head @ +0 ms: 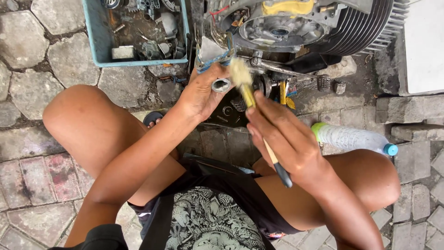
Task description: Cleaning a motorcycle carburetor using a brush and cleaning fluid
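My left hand (pixel 200 92) grips a small metal tube-shaped part (pixel 221 85), its open end facing up. My right hand (pixel 282 134) holds a paintbrush (pixel 253 103) with a yellow ferrule, pale bristles and a dark handle tip. The bristles (pixel 239 73) sit right beside the metal part, touching or nearly so. Both hands are in front of an engine (pixel 300 25) with cooling fins that stands on the paving. I am squatting, with my knees to either side of the hands.
A blue tray (pixel 98 51) holding several small metal parts stands at the upper left. A plastic bottle (pixel 354 139) with a blue cap lies on the paving at right. Stone blocks (pixel 407 109) and a white slab (pixel 423 46) are on the far right.
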